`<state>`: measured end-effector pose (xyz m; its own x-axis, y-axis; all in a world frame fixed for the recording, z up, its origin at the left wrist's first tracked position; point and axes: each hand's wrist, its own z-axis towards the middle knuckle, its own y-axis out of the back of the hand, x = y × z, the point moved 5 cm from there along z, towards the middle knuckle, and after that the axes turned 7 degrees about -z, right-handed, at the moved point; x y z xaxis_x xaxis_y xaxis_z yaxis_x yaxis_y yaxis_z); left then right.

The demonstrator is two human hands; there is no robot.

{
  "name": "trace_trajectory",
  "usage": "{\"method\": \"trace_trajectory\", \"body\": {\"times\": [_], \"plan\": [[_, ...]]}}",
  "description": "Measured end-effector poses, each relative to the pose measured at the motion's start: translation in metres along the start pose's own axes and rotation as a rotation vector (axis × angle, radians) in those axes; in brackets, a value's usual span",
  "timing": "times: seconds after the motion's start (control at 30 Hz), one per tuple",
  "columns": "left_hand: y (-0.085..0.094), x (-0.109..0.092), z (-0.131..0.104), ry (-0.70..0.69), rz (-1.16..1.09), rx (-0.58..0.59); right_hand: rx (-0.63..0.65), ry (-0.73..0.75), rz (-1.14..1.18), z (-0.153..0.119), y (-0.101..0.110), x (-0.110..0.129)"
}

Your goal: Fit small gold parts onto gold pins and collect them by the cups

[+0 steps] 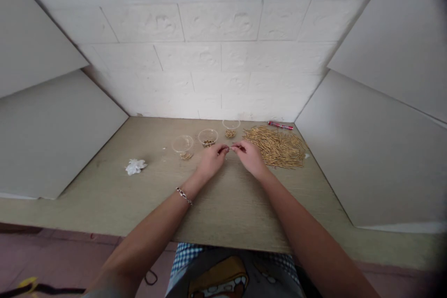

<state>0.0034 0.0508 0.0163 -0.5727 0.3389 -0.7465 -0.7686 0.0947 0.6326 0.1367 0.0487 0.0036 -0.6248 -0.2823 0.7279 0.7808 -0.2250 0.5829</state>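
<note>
From my end I have both hands over the middle of the bench point(230, 205), nearer its far edge than its near one. The left hand point(213, 158) is pinched, thumb against fingertips, and the right hand point(249, 156) meets it the same way; between them they grip a small piece point(229, 147), too tiny for me to make out. A bracelet point(184, 196) circles the left wrist.

Just beside the right hand, toward the bench's far right corner, I see a broad heap of thin gold-coloured rods point(279, 146), lying loose in many directions. A red tube point(280, 125) lies behind it, close to the far edge.

Three clear round tubs stand beyond and to the left of the hands: the left tub point(179, 152) and the right tub point(231, 128) hold small gold-coloured bits, and the middle tub point(208, 129) holds bits that look darker. The right tub is nearest the far edge. A crumpled white wad point(135, 166) lies well apart, toward the bench's left side.
</note>
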Motion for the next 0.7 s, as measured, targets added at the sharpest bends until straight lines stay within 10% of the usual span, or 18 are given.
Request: {"method": "trace_trajectory", "body": {"times": [0.7], "plan": [[-0.0007,0.0012,0.0,0.063,-0.07,0.014,0.046,-0.03,0.09,-0.0006,-0.0054,-0.0045]]}}
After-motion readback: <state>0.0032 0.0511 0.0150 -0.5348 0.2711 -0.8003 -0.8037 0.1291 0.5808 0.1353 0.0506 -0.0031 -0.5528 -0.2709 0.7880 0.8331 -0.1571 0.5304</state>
